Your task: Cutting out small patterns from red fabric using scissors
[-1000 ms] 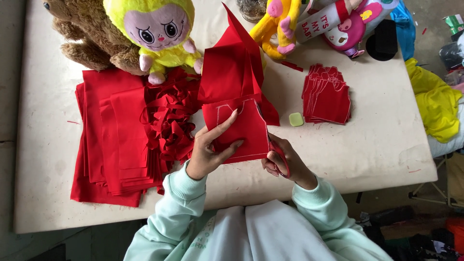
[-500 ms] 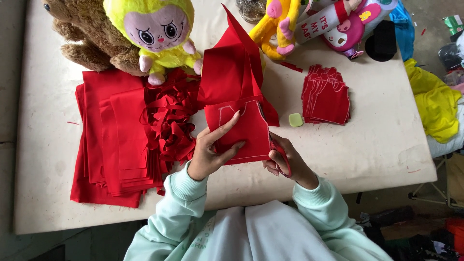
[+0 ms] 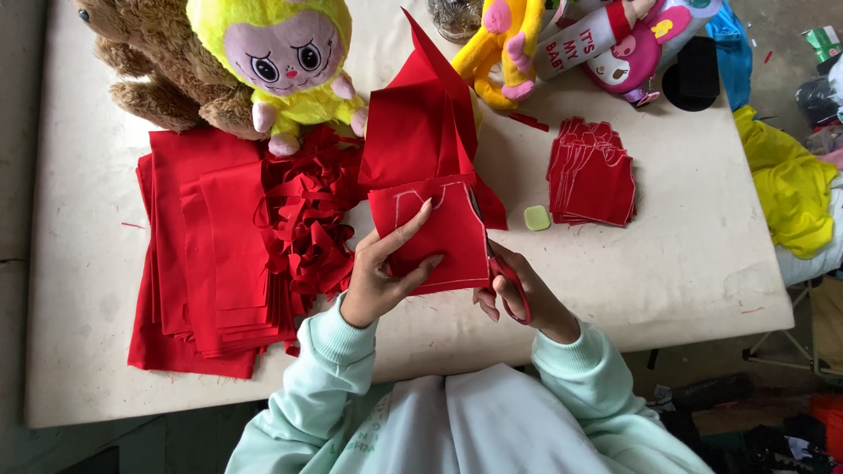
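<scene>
Cutting red fabric [image 3: 430, 189] along a chalked outline, held up just above the bench [image 3: 667, 272]. Left hand [image 3: 382, 272] pinching the marked panel, fingers spread flat across its face, thumb beneath. Right hand [image 3: 518, 294] closed through the red handles of the scissors [image 3: 502, 268], blades running up the panel's right edge; whether blades are parted or closed, hard to tell.

To do well, by judgement: keep the cloth taut between pinch and blades, follow just on the pale line, turn the fabric rather than the wrist at the curved neckline, hold fingertips clear of the cutting path, let the loose upper fold hang free so no second layer gets caught.

Around: stack of red fabric sheets [image 3: 202, 254] at left, heap of red offcut strips [image 3: 307, 215] beside it, pile of finished cut pieces [image 3: 597, 175] at right, small green chalk block [image 3: 536, 218] near that pile, yellow plush doll [image 3: 281, 61] and brown plush toy [image 3: 149, 66] at the far edge
</scene>
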